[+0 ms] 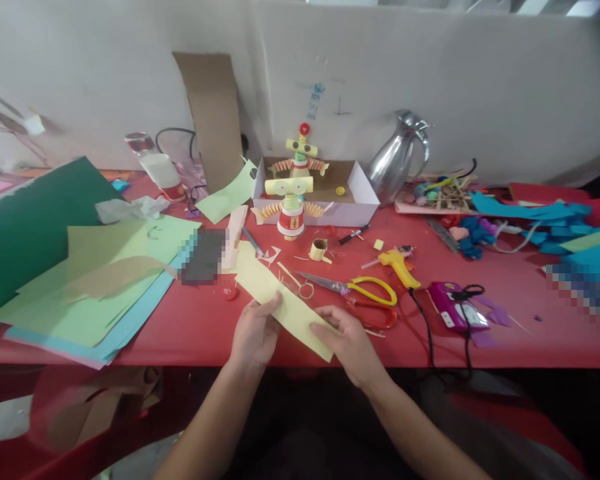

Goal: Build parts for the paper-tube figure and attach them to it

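Between my two hands a strip of pale yellow paper [285, 300] slants down to the right, above the table's front edge. My left hand [260, 327] pinches its lower edge, thumb on top. Toward the strip's near end, my right hand [347, 337] grips it with the thumb on the upper face. Beyond the strip lie open scissors [370, 293] with yellow and red handles and a small ring of paper [319, 249]. Behind them stands a paper robot figure [291, 207] with pleated arms; a second, similar figure [303, 155] with a red ball on top is at the box behind it.
Coloured paper sheets [120, 267] are stacked at the left. A white box [330, 212] stands at the back beside a metal jug [397, 160]. To the right are a yellow glue gun [401, 267], its cord, a purple power socket [457, 308] and blue paper scraps [555, 220].
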`<state>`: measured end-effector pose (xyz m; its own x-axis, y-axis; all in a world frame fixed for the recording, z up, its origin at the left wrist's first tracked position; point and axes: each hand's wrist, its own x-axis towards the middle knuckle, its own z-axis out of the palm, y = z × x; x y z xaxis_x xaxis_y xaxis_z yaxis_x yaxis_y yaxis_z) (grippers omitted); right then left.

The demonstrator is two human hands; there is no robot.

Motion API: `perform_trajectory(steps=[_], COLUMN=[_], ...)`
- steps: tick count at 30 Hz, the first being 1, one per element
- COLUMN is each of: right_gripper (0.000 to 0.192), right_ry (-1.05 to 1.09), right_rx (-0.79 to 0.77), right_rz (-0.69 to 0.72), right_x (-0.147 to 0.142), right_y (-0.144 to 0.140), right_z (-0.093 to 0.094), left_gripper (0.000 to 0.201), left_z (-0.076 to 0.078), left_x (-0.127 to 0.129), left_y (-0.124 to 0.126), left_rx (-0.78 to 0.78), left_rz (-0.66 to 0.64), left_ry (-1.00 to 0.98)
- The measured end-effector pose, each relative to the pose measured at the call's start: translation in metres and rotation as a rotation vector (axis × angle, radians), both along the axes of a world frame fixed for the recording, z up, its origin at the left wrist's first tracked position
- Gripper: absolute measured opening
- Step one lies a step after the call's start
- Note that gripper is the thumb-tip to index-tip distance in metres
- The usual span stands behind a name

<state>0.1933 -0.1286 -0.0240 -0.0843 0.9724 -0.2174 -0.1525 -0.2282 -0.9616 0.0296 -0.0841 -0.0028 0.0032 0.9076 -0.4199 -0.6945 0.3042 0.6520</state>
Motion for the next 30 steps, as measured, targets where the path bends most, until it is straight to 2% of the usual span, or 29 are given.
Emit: perform_trajectory(steps=[4, 10, 13, 18, 23, 26, 30], right_gripper=[0.024, 0.022, 0.024, 0.029, 0.035, 0.035, 0.036], right_ry=[-0.018, 0.009, 0.101, 0.295, 0.217, 0.239, 0.275], right_rx=[-0.022, 0.003, -0.041, -0.162, -0.165, -0.108, -0.118], right_rz=[-0.043, -0.078, -0.149, -0.172, -0.173, -0.178, -0.117], right_x=[0.01, 0.013, 0.013, 0.016, 0.017, 0.017, 0.016], right_y=[0.002, -0.009, -0.01, -0.002, 0.008, 0.012, 0.013], right_z=[0.002, -0.004, -0.001, 0.01, 0.014, 0.018, 0.022], left_gripper=[0.022, 0.026, 0.024, 0.027, 0.02, 0.02, 0.022], left_z=[0.0, -0.003, -0.003, 0.004, 0.008, 0.008, 0.007], left_x=[-0.02, -0.048, -0.057, -0.073, -0.081, -0.083, -0.084], left_y=[-0.003, -0.013, -0.016, -0.015, -0.01, -0.008, -0.006], left_rx=[0.048, 0.158, 0.191, 0.214, 0.233, 0.244, 0.24], left_rz=[0.113, 0.208, 0.139, -0.157, -0.178, -0.172, -0.16], left_ry=[0.055, 0.332, 0.406, 0.398, 0.514, 0.5, 0.452])
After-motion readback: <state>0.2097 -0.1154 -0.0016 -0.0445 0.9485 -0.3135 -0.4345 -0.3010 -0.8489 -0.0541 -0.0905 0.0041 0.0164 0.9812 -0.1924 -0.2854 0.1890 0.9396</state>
